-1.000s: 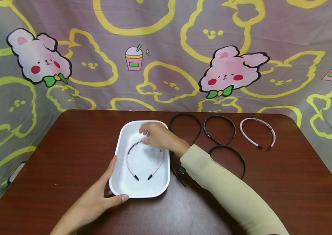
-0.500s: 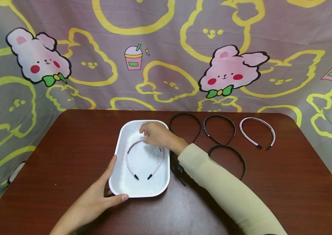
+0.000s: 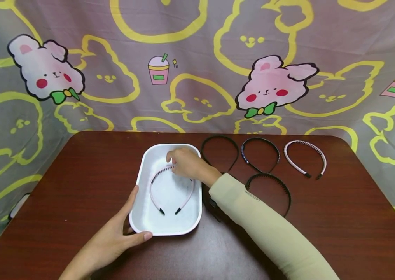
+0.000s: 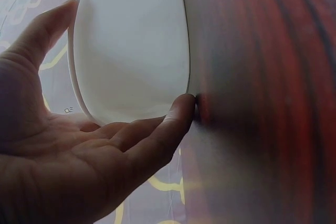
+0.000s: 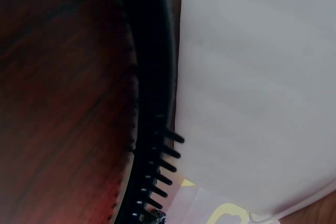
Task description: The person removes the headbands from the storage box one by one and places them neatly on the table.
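My left hand [image 3: 113, 237] holds the near left corner of a white rectangular tray [image 3: 180, 230], thumb along the front rim and fingers along its side. In the left wrist view those fingers [image 4: 152, 140] wrap the tray's outer wall [image 4: 131, 51]. Inside the tray lies a pale pink headband [image 3: 152, 199] with dark teeth along its top and black tips toward me. My right hand [image 3: 188, 165] reaches in from the right and pinches the top of its arc, hiding part of it. The right wrist view shows a black toothed headband [image 5: 152, 51] beside the tray wall [image 5: 252, 77].
To the tray's right on the dark red-brown table [image 3: 351, 217] lie a plain black headband [image 3: 237, 149], a blue-patterned one [image 3: 244, 154], a pink striped one [image 3: 286, 153] and a black toothed one [image 3: 289, 192]. My right sleeve [image 3: 264, 225] covers part of this group. Patterned cloth [image 3: 197, 50] hangs behind.
My right hand and forearm have shifted very slightly, the sleeve a little to the left. The tray, the headbands and my left hand stay in place.
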Available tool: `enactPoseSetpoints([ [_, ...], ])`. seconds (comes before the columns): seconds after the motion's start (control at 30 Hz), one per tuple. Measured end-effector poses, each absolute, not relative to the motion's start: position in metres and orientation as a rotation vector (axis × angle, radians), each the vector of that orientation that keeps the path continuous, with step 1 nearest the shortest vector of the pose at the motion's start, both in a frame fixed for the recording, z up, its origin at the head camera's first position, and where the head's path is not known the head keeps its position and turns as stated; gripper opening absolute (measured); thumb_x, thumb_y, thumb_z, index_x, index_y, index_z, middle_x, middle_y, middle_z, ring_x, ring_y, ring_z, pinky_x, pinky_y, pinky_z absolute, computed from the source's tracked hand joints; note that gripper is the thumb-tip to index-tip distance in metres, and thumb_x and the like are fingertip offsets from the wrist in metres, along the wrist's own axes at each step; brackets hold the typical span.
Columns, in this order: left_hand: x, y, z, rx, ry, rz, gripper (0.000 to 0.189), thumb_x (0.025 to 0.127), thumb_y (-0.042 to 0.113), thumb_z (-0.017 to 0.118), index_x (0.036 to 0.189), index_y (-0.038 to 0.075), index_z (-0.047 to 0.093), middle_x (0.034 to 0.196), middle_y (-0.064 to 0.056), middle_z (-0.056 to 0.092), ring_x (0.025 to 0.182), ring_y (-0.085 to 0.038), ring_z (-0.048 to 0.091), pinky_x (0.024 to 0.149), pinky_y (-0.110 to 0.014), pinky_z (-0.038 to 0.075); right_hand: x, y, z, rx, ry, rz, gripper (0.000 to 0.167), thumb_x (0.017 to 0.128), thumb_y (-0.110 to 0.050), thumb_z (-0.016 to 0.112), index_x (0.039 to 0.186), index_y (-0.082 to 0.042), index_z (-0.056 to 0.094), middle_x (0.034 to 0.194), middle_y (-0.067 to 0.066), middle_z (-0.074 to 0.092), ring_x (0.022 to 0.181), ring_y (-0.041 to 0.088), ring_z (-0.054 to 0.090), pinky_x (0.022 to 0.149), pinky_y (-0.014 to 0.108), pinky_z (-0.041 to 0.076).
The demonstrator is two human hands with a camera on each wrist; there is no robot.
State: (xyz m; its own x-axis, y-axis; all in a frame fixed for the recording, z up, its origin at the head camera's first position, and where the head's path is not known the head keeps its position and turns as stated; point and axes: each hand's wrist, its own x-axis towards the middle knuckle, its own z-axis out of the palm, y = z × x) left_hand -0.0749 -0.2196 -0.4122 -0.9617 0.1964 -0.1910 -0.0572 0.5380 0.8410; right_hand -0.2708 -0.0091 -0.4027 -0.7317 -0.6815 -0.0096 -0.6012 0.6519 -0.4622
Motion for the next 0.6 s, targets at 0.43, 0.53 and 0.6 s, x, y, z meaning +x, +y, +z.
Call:
enactPoseSetpoints([
  [0.43, -0.0747, -0.2203, -0.4113, 0.101, 2.526, 1.348, 0.121, 0.086, 0.037, 0.087, 0.169, 0.033, -0.001, 0.175, -0.021, 0.011, 0.128, -0.027, 0.059, 0.089, -0.015, 0.051, -0.2695, -0.0107, -0.4019, -1.038, 2.695, -0.621, 0.035, 0.092, 0.007, 0.066, 0.124, -0.005, 0.073, 0.111, 0.014, 0.075, 0.102, 0.024, 0.067, 0.089, 0.034, 0.054],
  [0.53, -0.0745, -0.2201, -0.4116, 0.098, 2.532, 1.345, 0.121, 0.086, 0.037, 0.087, 0.169, 0.034, -0.001, 0.175, -0.021, 0.011, 0.135, -0.030, 0.054, 0.090, -0.014, 0.050, -0.2694, -0.0109, -0.4019, -1.039, 2.696, -0.598, 0.038, 0.091, 0.009, 0.064, 0.125, -0.006, 0.074, 0.110, 0.014, 0.075, 0.102, 0.025, 0.068, 0.089, 0.034, 0.054],
  [0.6, -0.0744, -0.2199, -0.4118, 0.099, 2.533, 1.349, 0.121, 0.086, 0.037, 0.087, 0.169, 0.034, -0.001, 0.175, -0.021, 0.012, 0.135, -0.030, 0.054, 0.090, -0.014, 0.050, -0.2694, -0.0110, -0.4019, -1.035, 2.700, -0.585, 0.039, 0.091, 0.010, 0.063, 0.124, -0.006, 0.074, 0.110, 0.014, 0.075, 0.102, 0.024, 0.067, 0.089, 0.034, 0.054],
])
